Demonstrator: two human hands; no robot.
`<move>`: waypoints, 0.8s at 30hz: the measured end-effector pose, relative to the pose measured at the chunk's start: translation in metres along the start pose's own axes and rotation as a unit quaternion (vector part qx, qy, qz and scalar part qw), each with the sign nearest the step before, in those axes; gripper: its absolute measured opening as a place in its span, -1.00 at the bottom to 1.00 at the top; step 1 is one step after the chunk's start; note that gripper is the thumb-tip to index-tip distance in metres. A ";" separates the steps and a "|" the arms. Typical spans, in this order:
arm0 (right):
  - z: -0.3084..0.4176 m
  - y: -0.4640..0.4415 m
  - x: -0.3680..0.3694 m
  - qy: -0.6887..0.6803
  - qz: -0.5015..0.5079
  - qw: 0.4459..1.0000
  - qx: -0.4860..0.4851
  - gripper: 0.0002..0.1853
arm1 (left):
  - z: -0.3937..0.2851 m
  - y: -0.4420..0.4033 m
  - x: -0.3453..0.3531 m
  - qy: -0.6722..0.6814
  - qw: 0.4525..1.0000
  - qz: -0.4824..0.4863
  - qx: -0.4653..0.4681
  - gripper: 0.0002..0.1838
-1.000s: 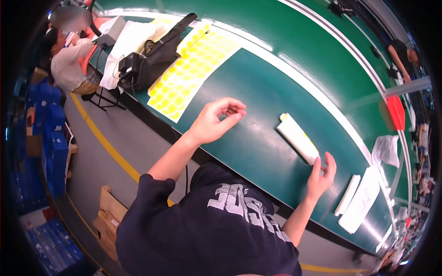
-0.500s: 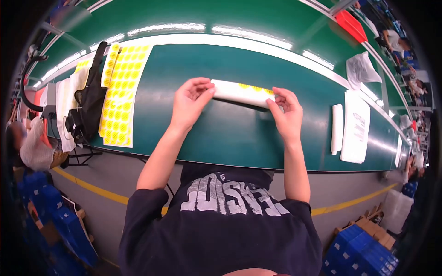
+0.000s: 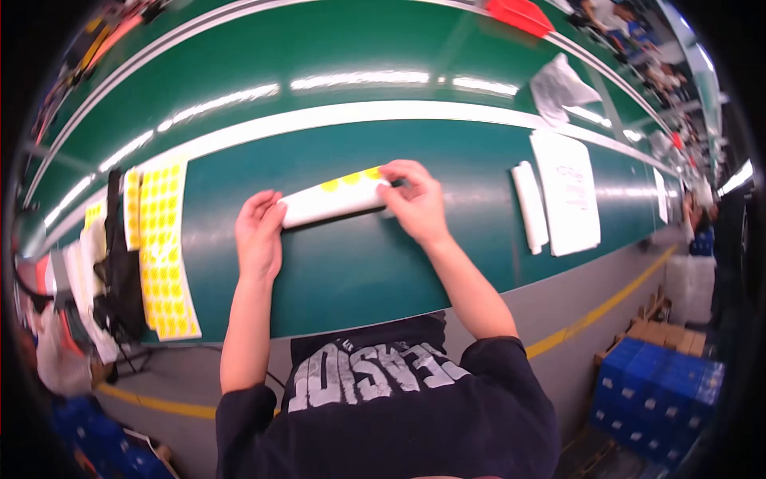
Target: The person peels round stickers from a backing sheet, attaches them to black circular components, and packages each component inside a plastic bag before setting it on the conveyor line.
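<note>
Hands [image 3: 259, 241] have closed on the white roll [image 3: 331, 203], yellow labels [image 3: 351, 180] unreadable.

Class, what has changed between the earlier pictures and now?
The left hand, apart from the white roll a second ago, has taken hold of one end; the right hand grips the other. The roll has shifted left, toward the yellow-dotted sheets. The white stack and sheets stayed put.

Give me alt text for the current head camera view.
A person's left hand and right hand hold opposite ends of a yellow-spotted white roll at a green table. Yellow-patterned sheets lie to the left; a slim white roll and white printed material lie to the right.
</note>
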State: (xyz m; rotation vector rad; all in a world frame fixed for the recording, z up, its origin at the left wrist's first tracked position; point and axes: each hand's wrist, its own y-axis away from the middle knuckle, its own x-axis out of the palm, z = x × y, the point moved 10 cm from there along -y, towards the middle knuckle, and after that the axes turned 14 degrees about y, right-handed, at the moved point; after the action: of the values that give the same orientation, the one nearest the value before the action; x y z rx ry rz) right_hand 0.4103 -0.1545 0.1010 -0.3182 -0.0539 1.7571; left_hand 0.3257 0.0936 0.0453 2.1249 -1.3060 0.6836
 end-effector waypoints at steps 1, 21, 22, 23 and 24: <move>-0.007 0.000 -0.002 -0.007 -0.010 1.000 0.012 -0.78 | 0.001 -0.001 0.000 -0.010 1.000 0.007 -0.002 -0.66; -0.026 -0.001 -0.021 0.079 -0.045 0.995 0.039 -0.78 | 0.002 0.011 0.028 -0.188 0.976 0.104 0.036 -0.63; -0.022 -0.002 -0.021 0.078 -0.041 0.996 0.035 -0.79 | 0.002 0.011 0.029 -0.185 0.977 0.102 0.037 -0.63; -0.021 -0.001 -0.021 0.079 -0.041 0.995 0.034 -0.79 | 0.001 0.012 0.030 -0.183 0.977 0.102 0.039 -0.64; -0.020 -0.001 -0.021 0.079 -0.041 0.995 0.032 -0.79 | 0.001 0.012 0.032 -0.182 0.977 0.103 0.041 -0.64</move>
State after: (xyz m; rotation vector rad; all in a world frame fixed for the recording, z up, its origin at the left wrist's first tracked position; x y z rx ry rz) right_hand 0.4199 -0.1773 0.0863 -0.4016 0.1029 1.6432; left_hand 0.3271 0.0687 0.0683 2.2772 -1.7382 0.4466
